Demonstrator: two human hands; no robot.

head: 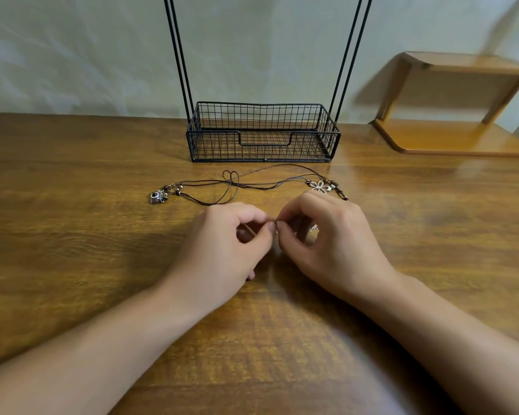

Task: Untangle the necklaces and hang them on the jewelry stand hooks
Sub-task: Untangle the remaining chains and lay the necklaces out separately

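The jewelry stand (262, 131) occupies the bench (72, 235) at 12 o'clock. Tangled necklaces (246, 184) lie just before it: light, limp cords, best gripped near the clasp. Left hand (222, 247) and right hand (333, 241) both pinch a small clasp (275, 220).

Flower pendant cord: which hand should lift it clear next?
Right, probably. The right hand lies just in front of the flower pendant; the left hand sits nearer the camera charm. Both hands now pinch a small clasp.
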